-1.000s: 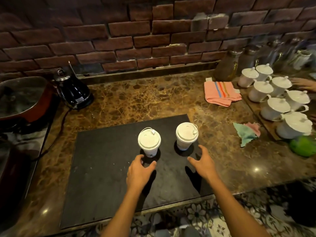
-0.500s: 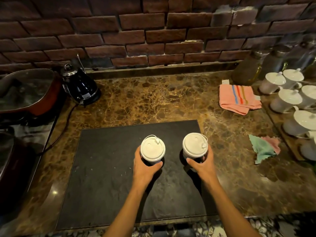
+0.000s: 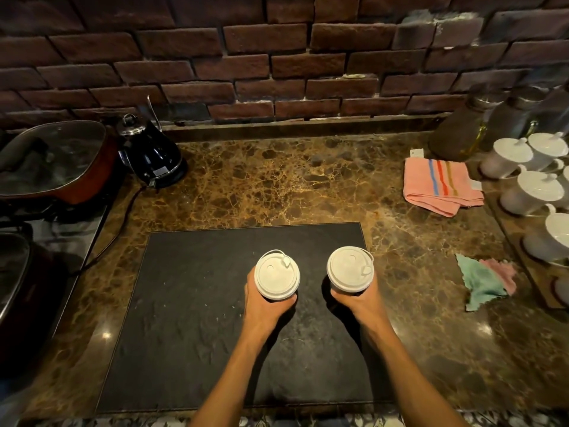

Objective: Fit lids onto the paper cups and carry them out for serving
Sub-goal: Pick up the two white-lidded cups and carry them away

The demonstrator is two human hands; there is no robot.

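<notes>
No legible writing. Left hand [image 3: 267, 306] wrapped around left white lidded paper cup [image 3: 277, 277], right hand [image 3: 358, 300] around right one [image 3: 350, 269]; both upright (over black slate mat [image 3: 191, 303]).

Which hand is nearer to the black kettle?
The left hand. It holds a cup on the dark mat, in front of the kettle and to its right. The right hand holds the other cup farther to the right.
</notes>
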